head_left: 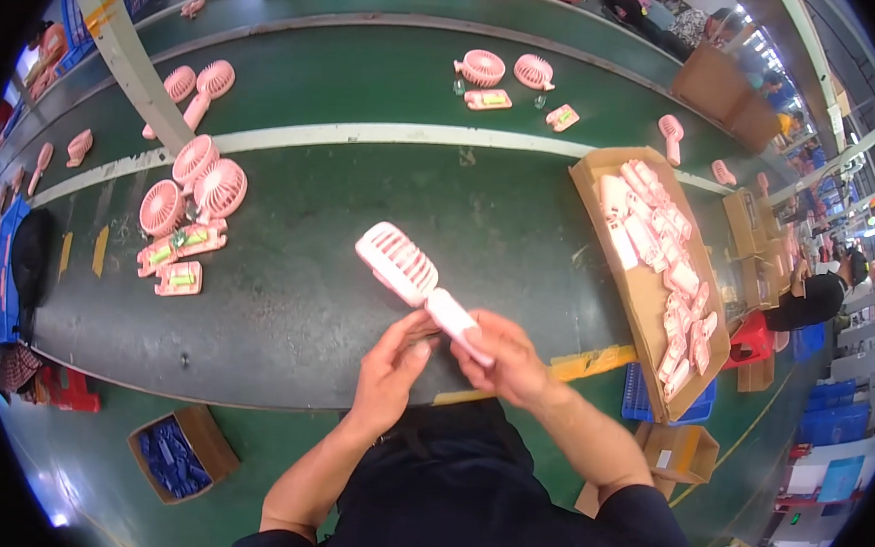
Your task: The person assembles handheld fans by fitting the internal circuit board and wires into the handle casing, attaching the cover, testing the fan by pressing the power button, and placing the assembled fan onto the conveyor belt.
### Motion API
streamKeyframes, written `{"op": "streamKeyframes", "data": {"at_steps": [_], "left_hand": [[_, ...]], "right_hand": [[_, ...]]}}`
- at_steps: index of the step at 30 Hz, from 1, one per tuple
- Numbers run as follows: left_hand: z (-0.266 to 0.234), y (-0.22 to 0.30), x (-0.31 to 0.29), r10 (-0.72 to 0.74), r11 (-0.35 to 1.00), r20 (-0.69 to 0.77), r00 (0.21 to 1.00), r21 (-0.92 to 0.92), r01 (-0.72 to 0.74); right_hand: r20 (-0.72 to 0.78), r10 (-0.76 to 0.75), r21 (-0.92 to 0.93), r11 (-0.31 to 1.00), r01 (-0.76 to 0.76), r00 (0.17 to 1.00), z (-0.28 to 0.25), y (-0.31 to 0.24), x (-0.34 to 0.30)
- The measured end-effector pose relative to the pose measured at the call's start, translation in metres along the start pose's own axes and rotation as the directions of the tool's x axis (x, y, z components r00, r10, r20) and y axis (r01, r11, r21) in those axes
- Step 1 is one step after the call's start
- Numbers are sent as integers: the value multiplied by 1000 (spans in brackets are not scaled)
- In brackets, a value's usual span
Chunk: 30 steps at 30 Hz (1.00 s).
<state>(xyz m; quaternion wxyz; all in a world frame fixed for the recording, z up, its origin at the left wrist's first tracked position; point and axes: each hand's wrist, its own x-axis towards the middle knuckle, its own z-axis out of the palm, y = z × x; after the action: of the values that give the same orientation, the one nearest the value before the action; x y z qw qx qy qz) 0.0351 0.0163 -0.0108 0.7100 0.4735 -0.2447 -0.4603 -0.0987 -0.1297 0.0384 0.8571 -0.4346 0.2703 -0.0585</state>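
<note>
A pink handheld fan (398,262) is held over the green work surface in front of me, its ribbed round head up and to the left. My right hand (510,358) is closed around the lower end of its handle. Close to the fan's neck, my left hand (392,361) has its thumb and fingers drawn together in a pinch, fingertips beside the handle. Whatever lies between those fingertips is too small to make out. To the left sits a group of pink fan heads (220,188) with pink handle shells (181,246) holding yellow-green parts.
A cardboard tray (642,361) of pink handle parts (660,237) stands at the right. Beyond a pale rail (366,134), a green conveyor (349,78) carries more fan pieces. A metal post (131,49) rises at the left. On the floor is a box of dark blue pieces (174,458).
</note>
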Motion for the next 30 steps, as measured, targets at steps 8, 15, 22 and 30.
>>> {"op": "streamKeyframes", "data": {"at_steps": [8,15,22,30], "left_hand": [[-23,8,-20,106,925,81,991,358,-128],[-28,14,-16,91,911,107,990,392,-126],[-20,40,-10,-2,949,126,992,314,-38],[-25,45,1,-35,972,186,982,235,-9]], "right_hand": [[-137,-531,-938,340,62,836,-23,-121,184],[14,-639,-989,107,107,769,-69,-171,293],[-225,-752,-733,-288,-616,619,-214,-260,294],[-242,-679,-963,79,-258,694,-244,-283,306]]}}
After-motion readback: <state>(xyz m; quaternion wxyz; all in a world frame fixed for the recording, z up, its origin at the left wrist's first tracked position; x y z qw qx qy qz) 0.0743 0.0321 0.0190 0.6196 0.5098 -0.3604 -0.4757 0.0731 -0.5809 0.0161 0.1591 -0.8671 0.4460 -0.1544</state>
